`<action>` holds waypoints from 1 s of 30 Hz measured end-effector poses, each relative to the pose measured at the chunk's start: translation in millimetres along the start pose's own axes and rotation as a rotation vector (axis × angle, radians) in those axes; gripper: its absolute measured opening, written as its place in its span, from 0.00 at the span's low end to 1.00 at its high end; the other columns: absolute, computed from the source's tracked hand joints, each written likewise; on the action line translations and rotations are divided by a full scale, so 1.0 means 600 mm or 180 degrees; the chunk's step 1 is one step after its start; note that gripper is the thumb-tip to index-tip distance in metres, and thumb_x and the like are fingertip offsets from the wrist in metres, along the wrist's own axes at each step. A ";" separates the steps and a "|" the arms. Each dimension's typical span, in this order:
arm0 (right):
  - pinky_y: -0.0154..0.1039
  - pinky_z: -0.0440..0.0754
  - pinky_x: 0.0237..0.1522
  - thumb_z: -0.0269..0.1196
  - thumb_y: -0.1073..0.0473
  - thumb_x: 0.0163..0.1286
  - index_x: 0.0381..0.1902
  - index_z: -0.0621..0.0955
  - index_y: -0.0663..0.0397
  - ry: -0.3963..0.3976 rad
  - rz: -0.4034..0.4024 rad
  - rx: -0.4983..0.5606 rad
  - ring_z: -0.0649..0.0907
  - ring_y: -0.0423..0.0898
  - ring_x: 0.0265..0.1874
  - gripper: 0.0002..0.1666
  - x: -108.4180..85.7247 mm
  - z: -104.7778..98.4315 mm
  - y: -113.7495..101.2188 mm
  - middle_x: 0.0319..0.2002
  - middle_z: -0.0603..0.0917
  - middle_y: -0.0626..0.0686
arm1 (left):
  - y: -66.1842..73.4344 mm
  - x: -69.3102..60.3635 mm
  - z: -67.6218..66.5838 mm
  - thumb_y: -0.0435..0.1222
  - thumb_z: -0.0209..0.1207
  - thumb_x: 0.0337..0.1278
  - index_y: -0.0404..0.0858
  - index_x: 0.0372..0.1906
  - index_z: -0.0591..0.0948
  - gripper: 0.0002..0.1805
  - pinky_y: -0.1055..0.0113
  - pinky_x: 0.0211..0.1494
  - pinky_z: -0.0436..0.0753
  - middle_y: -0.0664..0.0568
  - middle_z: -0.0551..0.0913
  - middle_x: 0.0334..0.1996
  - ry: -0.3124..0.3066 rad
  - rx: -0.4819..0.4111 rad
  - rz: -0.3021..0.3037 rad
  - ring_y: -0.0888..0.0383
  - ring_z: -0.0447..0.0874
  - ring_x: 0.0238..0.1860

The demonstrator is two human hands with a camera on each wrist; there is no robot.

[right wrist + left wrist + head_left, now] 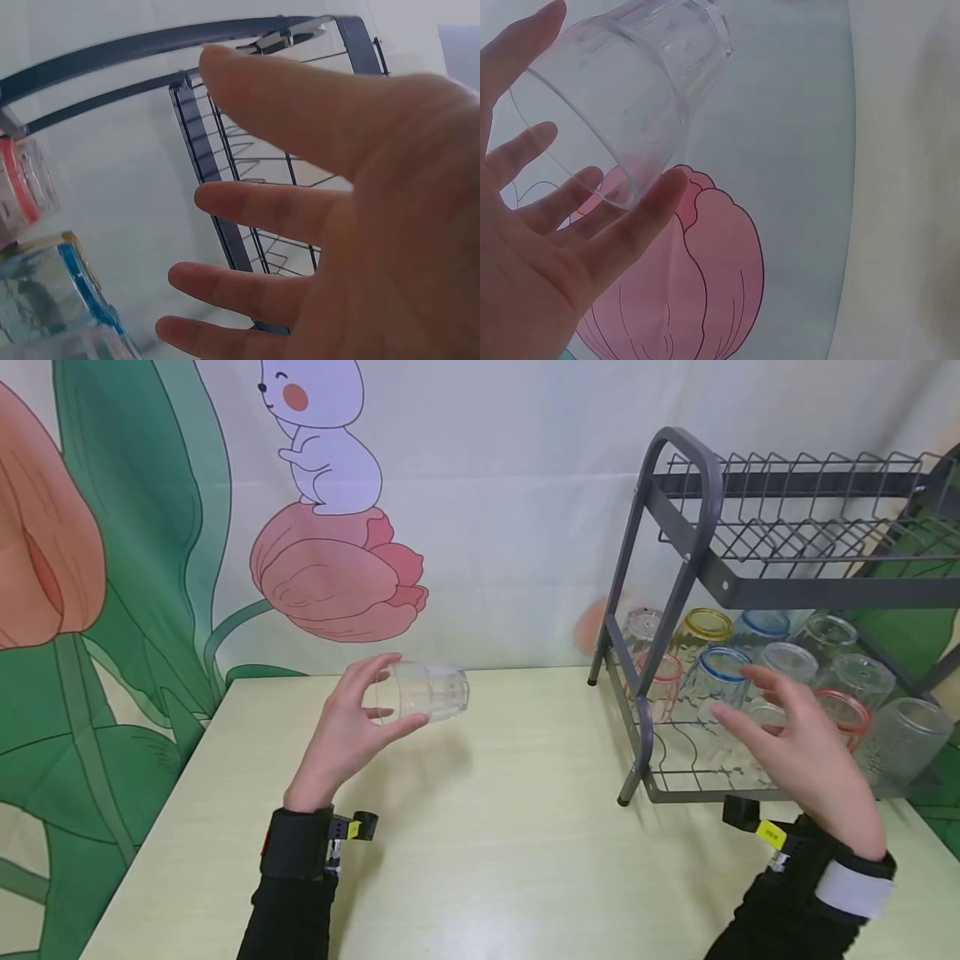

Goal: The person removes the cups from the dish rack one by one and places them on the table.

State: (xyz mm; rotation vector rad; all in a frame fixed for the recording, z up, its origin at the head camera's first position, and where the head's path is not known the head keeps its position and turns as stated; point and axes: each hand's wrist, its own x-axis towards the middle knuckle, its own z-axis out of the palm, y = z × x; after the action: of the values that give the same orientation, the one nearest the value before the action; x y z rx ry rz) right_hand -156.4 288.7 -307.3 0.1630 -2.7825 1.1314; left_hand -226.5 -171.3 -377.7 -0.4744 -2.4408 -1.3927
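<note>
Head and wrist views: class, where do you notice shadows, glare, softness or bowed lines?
Head view: soft shadow on the table below the clear cup, pale glare near the bottom edge; left wrist view: hazy, table edge bowing; right wrist view: dim, the blue-rimmed glass soft.

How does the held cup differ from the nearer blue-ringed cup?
The held cup is colourless; the blue-ringed cup has a blue band on top. The held cup lies sideways in the left hand; the blue-ringed cup stands on the rack. Both are transparent.
</note>
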 end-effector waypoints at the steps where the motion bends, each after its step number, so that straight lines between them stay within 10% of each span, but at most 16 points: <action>1: 0.70 0.66 0.54 0.56 0.41 0.73 0.77 0.54 0.58 0.0011 0.0028 -0.0023 0.56 0.71 0.68 0.45 -0.001 -0.001 0.003 0.73 0.54 0.69 | -0.001 0.000 -0.001 0.47 0.76 0.43 0.49 0.69 0.69 0.45 0.57 0.46 0.84 0.53 0.66 0.66 0.0002 -0.0002 -0.0011 0.49 0.67 0.63; 13: 0.75 0.62 0.51 0.55 0.33 0.70 0.76 0.54 0.62 0.0210 0.0370 -0.0525 0.63 0.76 0.61 0.52 -0.001 0.002 0.009 0.69 0.57 0.75 | -0.012 0.001 -0.013 0.47 0.75 0.44 0.48 0.70 0.68 0.45 0.54 0.48 0.84 0.50 0.64 0.67 -0.0115 0.0181 -0.0064 0.47 0.66 0.64; 30: 0.80 0.54 0.52 0.57 0.33 0.68 0.75 0.54 0.65 0.0139 0.0705 -0.0680 0.48 0.79 0.67 0.54 0.011 0.001 0.036 0.71 0.51 0.76 | -0.064 0.007 -0.046 0.53 0.73 0.46 0.48 0.72 0.66 0.47 0.50 0.50 0.82 0.47 0.62 0.69 -0.0082 0.0398 -0.0256 0.45 0.65 0.64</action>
State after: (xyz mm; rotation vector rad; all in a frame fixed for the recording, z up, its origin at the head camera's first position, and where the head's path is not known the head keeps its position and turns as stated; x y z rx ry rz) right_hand -166.1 303.4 -321.5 -0.1939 -2.9117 0.8558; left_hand -243.9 -213.0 -392.3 -0.3711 -2.5751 -1.2615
